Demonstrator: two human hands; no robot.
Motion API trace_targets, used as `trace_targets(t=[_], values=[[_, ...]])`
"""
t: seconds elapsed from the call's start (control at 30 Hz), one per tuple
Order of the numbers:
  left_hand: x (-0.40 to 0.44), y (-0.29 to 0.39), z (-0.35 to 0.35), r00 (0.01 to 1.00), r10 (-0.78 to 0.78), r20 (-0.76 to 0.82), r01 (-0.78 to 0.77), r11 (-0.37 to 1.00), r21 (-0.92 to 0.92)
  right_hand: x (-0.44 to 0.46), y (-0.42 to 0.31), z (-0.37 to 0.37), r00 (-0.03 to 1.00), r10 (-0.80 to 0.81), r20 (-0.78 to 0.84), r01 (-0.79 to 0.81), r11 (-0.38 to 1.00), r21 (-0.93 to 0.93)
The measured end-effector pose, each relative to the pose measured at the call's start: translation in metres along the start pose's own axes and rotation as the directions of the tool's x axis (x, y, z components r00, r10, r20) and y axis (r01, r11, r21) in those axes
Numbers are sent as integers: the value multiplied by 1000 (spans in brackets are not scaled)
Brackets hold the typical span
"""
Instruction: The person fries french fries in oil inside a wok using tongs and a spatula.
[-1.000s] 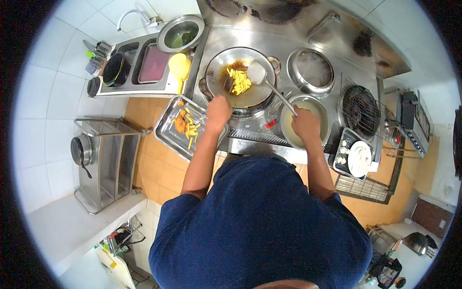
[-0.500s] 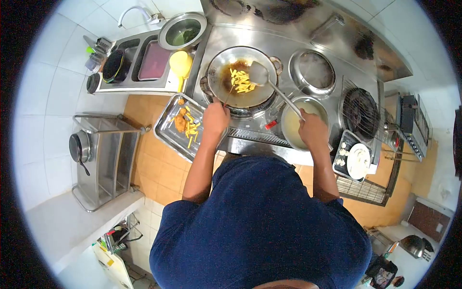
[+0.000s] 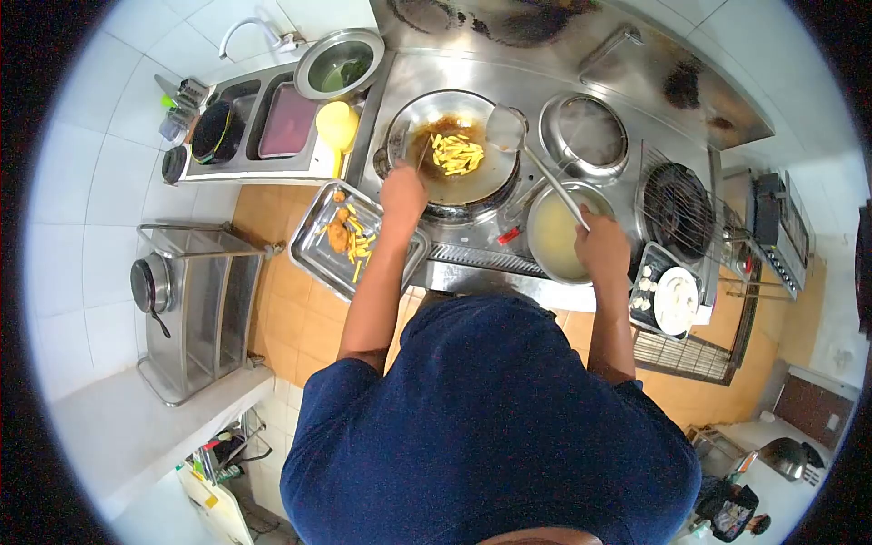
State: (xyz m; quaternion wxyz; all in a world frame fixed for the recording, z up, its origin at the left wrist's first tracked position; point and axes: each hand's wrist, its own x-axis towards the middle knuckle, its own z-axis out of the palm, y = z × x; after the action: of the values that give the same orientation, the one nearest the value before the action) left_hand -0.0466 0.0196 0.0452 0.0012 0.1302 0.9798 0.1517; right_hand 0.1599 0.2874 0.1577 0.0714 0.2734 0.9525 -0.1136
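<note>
Strips (image 3: 457, 155), yellow, heaped in wok (image 3: 465, 191), ahead and rightward of left hand (image 3: 403, 194), the nearer one, fist closed, contents indistinct. Spatula (image 3: 505, 129), blade by wok's right side, handle slanting back into right hand's (image 3: 602, 245) firm grasp.

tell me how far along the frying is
Looks done: some yellow strips and brown pieces lie in the metal tray. In hand: the right hand holds the spatula, and the left hand is by the wok, its grip unclear. Probably left: the pile of strips in the wok, not yet out.
</note>
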Motion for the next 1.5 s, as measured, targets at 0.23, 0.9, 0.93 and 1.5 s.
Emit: trace_targets(t=[0.23,0.9,0.93,1.5], values=[[-2,-9,22,994,75,81,-75,997,-4,-8,-3,0,1000,23,15,-25,995,96],[-51,-9,11,826,-85,557,524,479,-704,7,1,5,998,19,-55,-18,999,32],[-52,-9,19,894,-55,445,382,615,-690,7,2,5,998,15,-63,-13,999,33],[-56,23,46,986,64,153,-12,949,-316,0,11,5,997,67,-42,-63,995,80]])
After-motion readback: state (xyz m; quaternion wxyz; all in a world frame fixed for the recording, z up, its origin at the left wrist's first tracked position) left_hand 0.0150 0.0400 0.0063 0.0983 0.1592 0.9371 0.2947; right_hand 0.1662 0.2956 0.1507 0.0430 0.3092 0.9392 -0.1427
